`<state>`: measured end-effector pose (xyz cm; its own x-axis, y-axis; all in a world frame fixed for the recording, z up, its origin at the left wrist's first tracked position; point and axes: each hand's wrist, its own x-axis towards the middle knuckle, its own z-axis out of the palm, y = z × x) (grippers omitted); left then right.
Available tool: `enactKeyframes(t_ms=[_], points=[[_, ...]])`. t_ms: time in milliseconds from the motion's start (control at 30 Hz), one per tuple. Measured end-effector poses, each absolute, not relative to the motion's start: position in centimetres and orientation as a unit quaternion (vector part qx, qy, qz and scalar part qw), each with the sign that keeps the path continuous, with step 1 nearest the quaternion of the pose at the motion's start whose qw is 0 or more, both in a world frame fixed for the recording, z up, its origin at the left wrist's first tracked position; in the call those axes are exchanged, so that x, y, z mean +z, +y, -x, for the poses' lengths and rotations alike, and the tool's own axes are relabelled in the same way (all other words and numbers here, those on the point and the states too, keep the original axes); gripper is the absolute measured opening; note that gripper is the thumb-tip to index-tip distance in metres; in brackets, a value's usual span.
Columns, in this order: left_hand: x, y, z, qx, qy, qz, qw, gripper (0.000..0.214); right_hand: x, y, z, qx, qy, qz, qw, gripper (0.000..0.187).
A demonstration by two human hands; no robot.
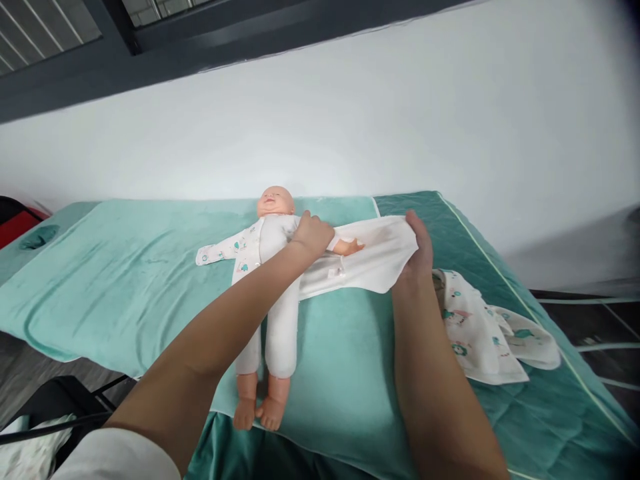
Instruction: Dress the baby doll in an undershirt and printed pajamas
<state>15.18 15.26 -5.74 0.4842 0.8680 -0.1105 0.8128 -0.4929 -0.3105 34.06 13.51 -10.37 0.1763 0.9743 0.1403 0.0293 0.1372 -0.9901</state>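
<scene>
A baby doll lies face up, its bare feet toward me. One of its arms is inside the sleeve of a white baby shirt with a small green print. The shirt's other half spreads to the right, plain inner side up. My left hand is closed on the doll's other upper arm, and the doll's hand sticks out past my fingers. At the far edge of the spread cloth, my right hand grips the shirt, thumb on top. The fingers under the cloth are partly hidden.
Printed baby clothes lie crumpled right of my right forearm. A light green sheet covers the bed, with a darker quilted cover at the right. Behind stands a white wall. A dark chair is at lower left.
</scene>
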Motion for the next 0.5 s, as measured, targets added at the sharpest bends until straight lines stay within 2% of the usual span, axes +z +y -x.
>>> enactKeyframes(t_ms=[133, 267, 367, 500], points=[[-5.7, 14.9, -15.3, 0.136, -0.491, 0.853, 0.112, 0.026, -9.3, 12.6, -33.2, 0.553, -0.376, 0.487, 0.562, 0.057], [-5.2, 14.4, -15.2, 0.135, -0.490, 0.855, 0.106, 0.028, -8.4, 11.7, -32.4, 0.627, -0.388, 0.410, 0.537, 0.066], [-4.9, 13.9, -15.1, 0.132, -0.486, 0.857, 0.107, 0.027, -8.1, 11.6, -32.1, 0.633, -0.403, 0.407, 0.521, 0.071], [-4.7, 13.5, -15.0, 0.141, -0.481, 0.858, 0.111, 0.029, -8.4, 12.0, -32.1, 0.572, -0.415, 0.469, 0.529, 0.069]])
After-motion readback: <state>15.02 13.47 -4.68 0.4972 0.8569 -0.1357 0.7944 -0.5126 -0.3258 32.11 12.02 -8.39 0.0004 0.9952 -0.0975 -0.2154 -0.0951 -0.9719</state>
